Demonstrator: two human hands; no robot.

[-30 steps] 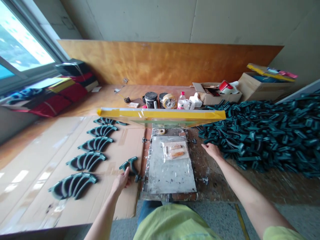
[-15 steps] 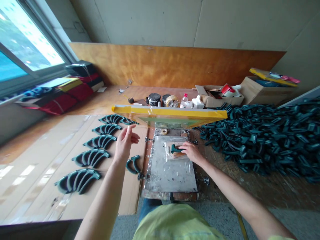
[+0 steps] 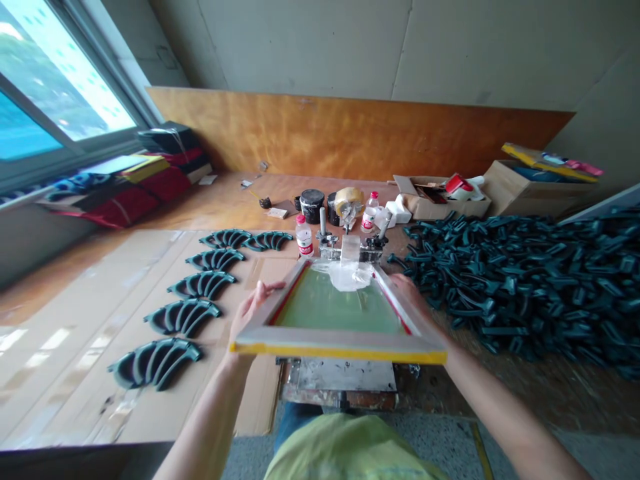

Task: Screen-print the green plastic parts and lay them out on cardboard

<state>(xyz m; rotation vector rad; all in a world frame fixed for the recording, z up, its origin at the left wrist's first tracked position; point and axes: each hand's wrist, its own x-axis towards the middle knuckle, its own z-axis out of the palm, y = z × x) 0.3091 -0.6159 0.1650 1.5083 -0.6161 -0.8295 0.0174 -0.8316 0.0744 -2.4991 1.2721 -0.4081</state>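
Note:
The screen printing frame [image 3: 334, 339] is tilted low over the metal base plate [image 3: 345, 378], hiding most of it. White paste [image 3: 353, 279] lies at the far end of its green mesh [image 3: 325, 308], with a pale upright block [image 3: 351, 249] standing at the paste. At the frame's left side is my left hand [image 3: 250, 310], fingers stretched toward the rail; whether it bears the frame's weight is unclear. My right hand [image 3: 409, 292] is at the right rail, its fingers mostly hidden. The dark green curved part seen on the plate earlier is out of sight beneath the frame.
Rows of dark green curved parts [image 3: 155, 363] lie on cardboard [image 3: 90, 320] at the left. A large heap of such parts [image 3: 520, 287] fills the right. Behind stand bottles [image 3: 304, 239], black tubs [image 3: 311, 205] and an open carton [image 3: 445, 203].
The screen frame has swung down toward me, uncovering a bottle and the hinge clamps behind it. My right hand has left the curved part and moved to the right rail; my left hand moved slightly lower.

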